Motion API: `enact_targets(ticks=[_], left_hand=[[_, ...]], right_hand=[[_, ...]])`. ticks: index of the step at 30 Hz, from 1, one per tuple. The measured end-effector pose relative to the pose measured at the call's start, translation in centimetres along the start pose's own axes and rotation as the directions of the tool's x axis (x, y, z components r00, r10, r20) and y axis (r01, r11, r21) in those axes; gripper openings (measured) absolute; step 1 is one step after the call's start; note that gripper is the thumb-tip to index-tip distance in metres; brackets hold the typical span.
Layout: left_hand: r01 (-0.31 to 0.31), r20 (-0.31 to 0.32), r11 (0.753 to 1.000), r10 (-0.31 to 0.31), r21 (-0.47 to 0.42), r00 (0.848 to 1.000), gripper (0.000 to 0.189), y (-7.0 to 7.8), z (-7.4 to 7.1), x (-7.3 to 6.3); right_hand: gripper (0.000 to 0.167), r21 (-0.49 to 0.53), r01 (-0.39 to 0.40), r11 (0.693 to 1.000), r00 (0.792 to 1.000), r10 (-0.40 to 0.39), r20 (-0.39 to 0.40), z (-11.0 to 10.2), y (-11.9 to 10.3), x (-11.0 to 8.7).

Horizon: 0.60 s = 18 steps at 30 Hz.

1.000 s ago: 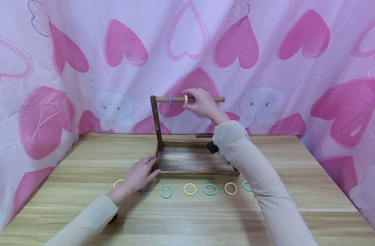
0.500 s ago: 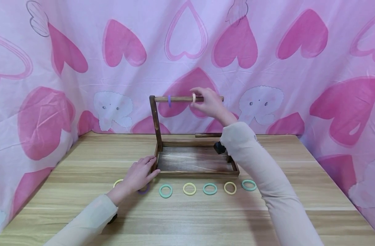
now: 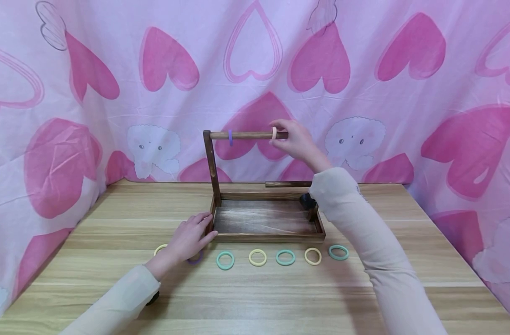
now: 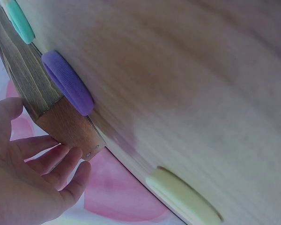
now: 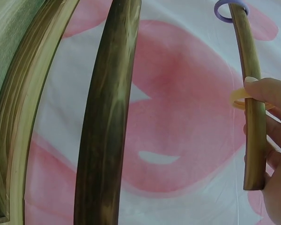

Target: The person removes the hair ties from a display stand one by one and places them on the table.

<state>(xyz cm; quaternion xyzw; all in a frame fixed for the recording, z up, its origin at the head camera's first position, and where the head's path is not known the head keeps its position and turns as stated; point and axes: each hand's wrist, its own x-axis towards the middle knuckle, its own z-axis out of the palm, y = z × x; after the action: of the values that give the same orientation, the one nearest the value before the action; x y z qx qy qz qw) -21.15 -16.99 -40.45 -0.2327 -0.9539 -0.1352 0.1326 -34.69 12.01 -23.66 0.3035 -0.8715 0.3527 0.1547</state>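
Observation:
My right hand [image 3: 298, 142] pinches a pale yellow hair tie [image 3: 274, 133] between thumb and fingers. That hair tie encircles the upper rod [image 3: 250, 135] of a dark wooden stand, close to the rod's free right end. Further left on the same rod hangs a purple hair tie [image 3: 231, 137]. My left hand [image 3: 188, 237] rests its fingers against the left side of the stand's tray base [image 3: 271, 238]. In the left wrist view those fingers touch the wood in a relaxed bend. Another purple hair tie [image 4: 68, 83] lies beside this corner, partly hidden by the hand in the head view.
In front of the tray lies a row of hair ties, among them a green one [image 3: 225, 260], a yellow one [image 3: 258, 257] and a green one [image 3: 338, 252] at the right end. A lower rod [image 3: 286, 184] juts left behind the tray. A heart-patterned curtain [image 3: 255, 56] surrounds the table.
My right hand has slid the pale yellow hair tie rightward along the upper rod, toward its free end. The left hand and the purple hair tie on the rod have stayed put.

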Motion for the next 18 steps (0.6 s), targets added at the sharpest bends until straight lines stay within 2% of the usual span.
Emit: enact_targets(ticks=[8,18], left_hand=[[-0.002,-0.002,1.0,0.002,0.001,1.0,0.05,0.0,0.0,0.0],[-0.002,-0.003,1.0,0.002,-0.001,1.0,0.05,0.0,0.0,0.0]], right_hand=[[0.041,-0.035,-0.006,0.999,1.0,0.005,-0.02,-0.8,0.5,-0.7],[0.044,-0.011,0.008,1.0,0.999,-0.008,-0.054,-1.9,1.7,-1.6]])
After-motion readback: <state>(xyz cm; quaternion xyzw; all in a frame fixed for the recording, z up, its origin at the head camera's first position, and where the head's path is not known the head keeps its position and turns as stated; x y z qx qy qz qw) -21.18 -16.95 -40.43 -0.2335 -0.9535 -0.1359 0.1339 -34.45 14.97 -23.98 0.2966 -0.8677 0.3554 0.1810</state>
